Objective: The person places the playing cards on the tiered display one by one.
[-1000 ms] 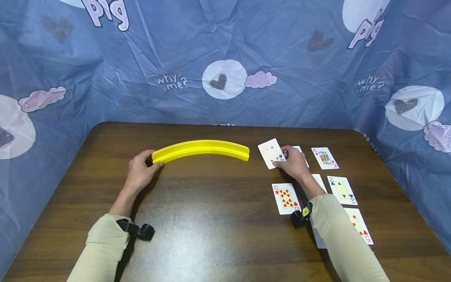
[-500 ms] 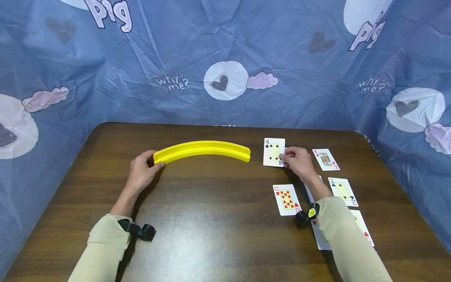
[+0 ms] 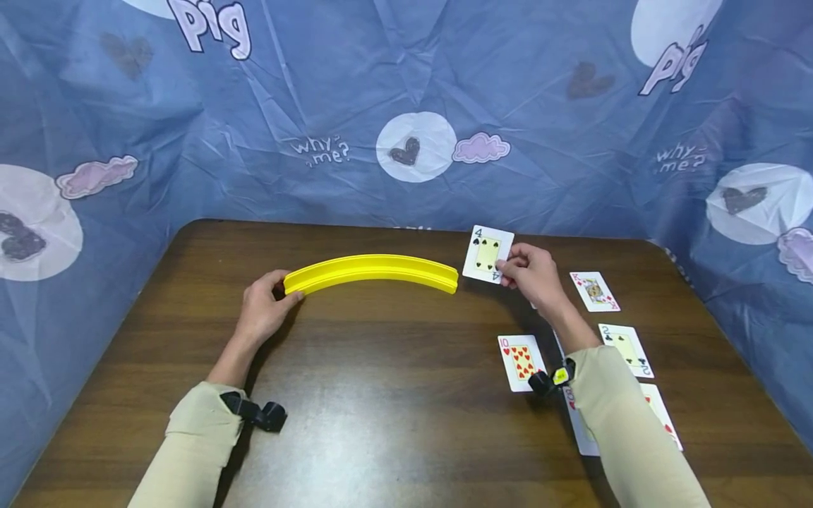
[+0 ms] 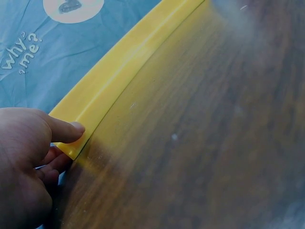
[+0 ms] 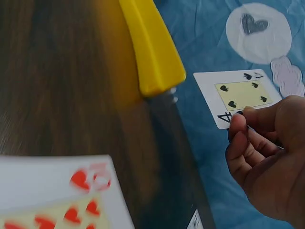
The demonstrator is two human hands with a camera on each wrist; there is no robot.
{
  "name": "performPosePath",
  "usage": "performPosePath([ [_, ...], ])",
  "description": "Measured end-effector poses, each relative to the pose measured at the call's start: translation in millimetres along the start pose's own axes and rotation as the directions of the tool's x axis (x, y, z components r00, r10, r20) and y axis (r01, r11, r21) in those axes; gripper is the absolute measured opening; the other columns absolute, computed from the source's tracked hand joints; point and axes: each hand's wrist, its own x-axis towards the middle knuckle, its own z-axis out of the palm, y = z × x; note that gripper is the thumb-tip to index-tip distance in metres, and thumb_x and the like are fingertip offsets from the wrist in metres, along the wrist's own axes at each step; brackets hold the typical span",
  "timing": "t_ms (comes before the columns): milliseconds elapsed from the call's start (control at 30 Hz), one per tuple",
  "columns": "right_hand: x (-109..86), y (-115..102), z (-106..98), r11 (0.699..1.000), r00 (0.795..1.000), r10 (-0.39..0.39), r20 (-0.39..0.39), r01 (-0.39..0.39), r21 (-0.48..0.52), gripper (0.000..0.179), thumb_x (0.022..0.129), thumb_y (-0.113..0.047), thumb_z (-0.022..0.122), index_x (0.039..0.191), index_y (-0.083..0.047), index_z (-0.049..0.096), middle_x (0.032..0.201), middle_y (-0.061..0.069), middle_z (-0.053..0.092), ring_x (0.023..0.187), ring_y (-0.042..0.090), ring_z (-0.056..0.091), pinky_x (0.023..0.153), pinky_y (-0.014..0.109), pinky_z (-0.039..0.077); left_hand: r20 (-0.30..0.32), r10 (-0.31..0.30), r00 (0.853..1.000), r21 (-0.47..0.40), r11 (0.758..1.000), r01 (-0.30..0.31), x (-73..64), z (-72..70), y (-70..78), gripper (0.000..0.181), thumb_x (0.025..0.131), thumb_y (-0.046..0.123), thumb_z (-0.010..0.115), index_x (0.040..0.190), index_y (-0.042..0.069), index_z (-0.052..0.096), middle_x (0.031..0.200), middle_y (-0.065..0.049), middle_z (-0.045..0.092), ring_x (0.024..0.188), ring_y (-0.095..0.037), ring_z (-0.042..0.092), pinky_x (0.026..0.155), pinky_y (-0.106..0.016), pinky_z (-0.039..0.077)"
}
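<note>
Right fingers [image 5: 238, 150] pinch white, yellow-centred four of spades [image 3: 485, 252]; left fingers [image 4: 68, 132] grip curved, grooved yellow rack [image 3: 371, 268].

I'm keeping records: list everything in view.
Table: 1, brown, foreground
Cloth: count unclear, blue, behind table
Rack: 1, yellow, toward table's far edge
Four of spades: 1, white, right of rack
Ten of hearts: 1, white, table's right half
King card: 1, white, table's far right
Two of clubs: 1, white, nearer than king card
Partly hidden cards: at least 3, white, right side
Cameras: 2, black, at wrists
Sleeves: 2, beige, forearms
Left hand: 1, gripping rack
Right hand: 1, pinching four of spades
</note>
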Motion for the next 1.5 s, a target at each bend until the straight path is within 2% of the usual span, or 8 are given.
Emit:
performPosePath([
  [167,7.8,-21,14,0.998,1.0,-0.004,0.005,0.004,0.065,0.022,0.096,-0.008,0.063,0.103,0.012,0.06,0.065,-0.007,0.06,0.055,0.003,0.059,0.057,0.019,0.052,-0.003,-0.005,1.0,0.003,1.0,0.005,0.2,-1.2,-0.5,0.034,0.091,0.006,0.069,0.123,-0.006,0.063,0.106,-0.024,0.064,0.094,-0.033,0.057,0.082,-0.038,0.042],
  [300,14.3,-36,27,0.994,0.999,-0.036,0.023,0.034,0.105,0.024,0.095,-0.008,0.065,0.104,0.014,0.061,0.068,-0.004,0.06,0.054,0.003,0.06,0.056,0.017,0.052,-0.002,-0.016,1.0,0.004,1.0,0.016,0.1,-1.9,0.3,0.035,0.091,0.007,0.069,0.123,-0.006,0.062,0.107,-0.024,0.064,0.096,-0.034,0.057,0.084,-0.04,0.043],
  [533,22.6,-56,55,0.981,0.993,-0.089,0.079,0.074,0.177,0.021,0.095,-0.005,0.065,0.105,0.012,0.062,0.07,-0.006,0.063,0.054,0.004,0.06,0.054,0.018,0.052,-0.003,-0.036,0.999,-0.001,0.999,0.036,0.3,-3.7,-0.1,0.035,0.09,0.007,0.069,0.123,-0.005,0.063,0.106,-0.023,0.063,0.096,-0.033,0.055,0.085,-0.04,0.041],
  [700,26.2,-65,76,0.978,0.99,-0.097,0.104,0.075,0.196,0.018,0.092,-0.002,0.067,0.105,0.01,0.064,0.072,-0.004,0.067,0.056,0.005,0.062,0.055,0.018,0.053,0.003,-0.039,0.999,0.002,0.999,0.039,-0.5,-4.7,-2.5,0.035,0.09,0.006,0.069,0.122,-0.005,0.063,0.105,-0.023,0.063,0.095,-0.033,0.055,0.083,-0.039,0.042],
  [1000,33.8,-76,111,0.977,0.97,-0.152,0.189,0.119,0.174,0.014,0.092,-0.003,0.068,0.096,0.01,0.063,0.085,0.023,0.073,0.059,0.009,0.065,0.06,0.022,0.057,-0.005,-0.04,0.999,0.006,0.999,0.04,-2.0,-4.9,-6.0,0.034,0.09,0.007,0.07,0.122,-0.005,0.064,0.104,-0.022,0.064,0.093,-0.031,0.056,0.082,-0.037,0.041],
  [1267,34.7,-88,134,0.974,0.962,-0.155,0.224,0.11,0.199,0.015,0.093,-0.006,0.068,0.098,0.008,0.066,0.088,0.021,0.071,0.062,0.009,0.065,0.064,0.023,0.058,-0.002,-0.055,0.998,0.004,0.998,0.055,-2.8,-5.7,-3.6,0.034,0.091,0.007,0.069,0.122,-0.005,0.063,0.106,-0.023,0.064,0.095,-0.032,0.056,0.084,-0.039,0.042],
  [1500,35.9,-91,153,0.968,0.956,-0.164,0.244,0.109,0.227,0.015,0.092,-0.006,0.069,0.098,0.008,0.067,0.085,0.018,0.07,0.061,0.01,0.065,0.061,0.022,0.057,-0.006,-0.04,0.999,-0.006,0.999,0.04,0.7,-1.0,0.6,0.034,0.09,0.006,0.07,0.122,-0.005,0.064,0.105,-0.023,0.065,0.094,-0.032,0.056,0.083,-0.037,0.041],
])
